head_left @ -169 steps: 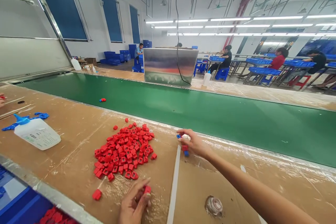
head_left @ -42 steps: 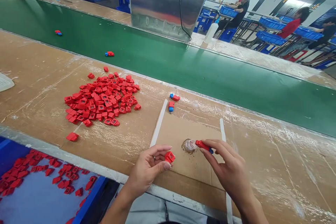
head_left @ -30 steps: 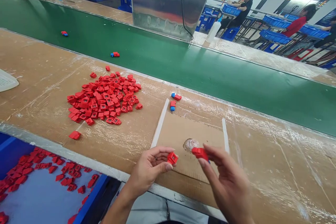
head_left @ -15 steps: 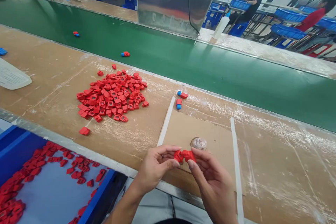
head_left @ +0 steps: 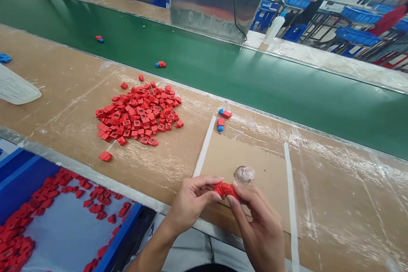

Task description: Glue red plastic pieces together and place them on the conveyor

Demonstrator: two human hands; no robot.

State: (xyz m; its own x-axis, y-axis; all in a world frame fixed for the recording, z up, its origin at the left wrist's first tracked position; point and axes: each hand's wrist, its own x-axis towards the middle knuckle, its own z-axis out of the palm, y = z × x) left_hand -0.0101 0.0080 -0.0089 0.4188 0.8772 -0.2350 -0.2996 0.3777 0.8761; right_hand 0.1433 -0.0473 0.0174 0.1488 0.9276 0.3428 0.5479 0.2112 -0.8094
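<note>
My left hand [head_left: 188, 204] pinches a small red plastic piece [head_left: 218, 188] between thumb and fingertips. Between the thumb and forefinger of my right hand [head_left: 259, 223] is another red plastic piece [head_left: 230, 191], with a bit of blue showing at its lower right. The two pieces meet end to end; whether they are joined I cannot tell. Just behind my fingers, a small clear dish [head_left: 245, 174] sits on a cardboard sheet [head_left: 270, 195] taped down with white strips. Two red-and-blue pieces [head_left: 220, 125] lie beyond the sheet's far left corner.
Left of my hands is a heap of red pieces [head_left: 138, 112]. A blue bin [head_left: 127, 229] with more red pieces stands below the table edge. Behind runs a green conveyor belt [head_left: 204, 72] carrying two red-and-blue pieces [head_left: 161, 64]. A white bottle [head_left: 19, 87] lies at left; people sit far back.
My hands have brought the two red pieces closer together, so they now touch. The view has shifted slightly, and the pieces on the belt appear a little further right.
</note>
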